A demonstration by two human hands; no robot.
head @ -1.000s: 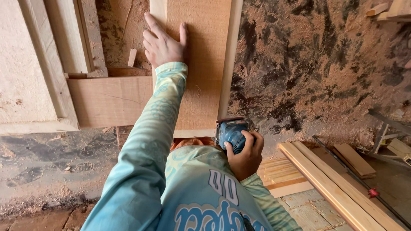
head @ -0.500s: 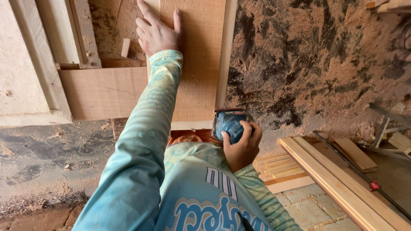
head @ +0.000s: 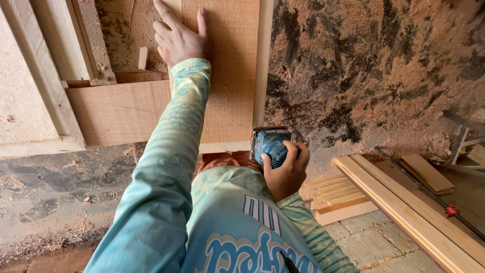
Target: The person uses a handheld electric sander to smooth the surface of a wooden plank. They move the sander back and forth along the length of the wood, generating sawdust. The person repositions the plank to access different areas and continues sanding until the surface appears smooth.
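My left hand [head: 179, 38] lies flat with fingers spread on a reddish wooden board [head: 230, 76] that has a pale strip along its right edge. The arm wears a light teal patterned sleeve. My right hand [head: 285, 172] grips a blue hand-held power sander [head: 270, 144] at the board's near right corner. A second board [head: 118, 112] joins the first at a right angle on the left.
Sawdust covers the dark ground [head: 374, 76] to the right. Long pale planks [head: 404, 212] and a stack of short slats [head: 336, 197] lie at the lower right. Pale timber frames [head: 45, 76] stand at the left. A small wood offcut [head: 143, 58] lies near my left hand.
The view has shifted slightly, and my left hand sits a little higher and further left in the picture. The right hand keeps its grip on the sander at the board's corner.
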